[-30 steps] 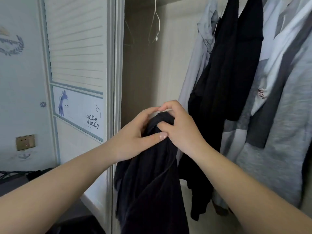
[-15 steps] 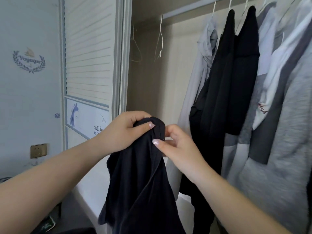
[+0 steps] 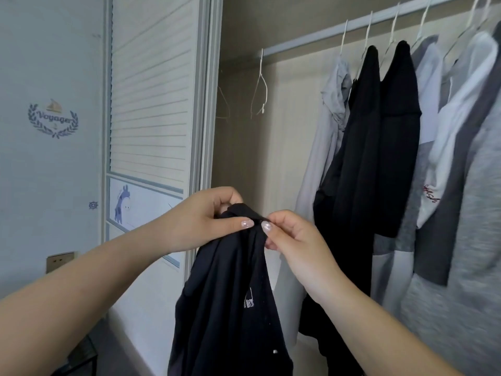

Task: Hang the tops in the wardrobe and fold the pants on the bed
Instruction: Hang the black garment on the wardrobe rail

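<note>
Before the open wardrobe, a black top (image 3: 230, 302) hangs down from both hands, in front of the sliding door's edge. The left hand (image 3: 208, 217) grips the bunched upper part of the cloth, thumb laid across it. The right hand (image 3: 291, 236) pinches the same top edge just beside, thumb and fingers closed on the fabric. Behind, an empty white hanger (image 3: 259, 88) hangs on the rail (image 3: 320, 32). Further right, a grey top (image 3: 329, 126), black garments (image 3: 379, 137) and white-and-grey ones hang on the rail.
</note>
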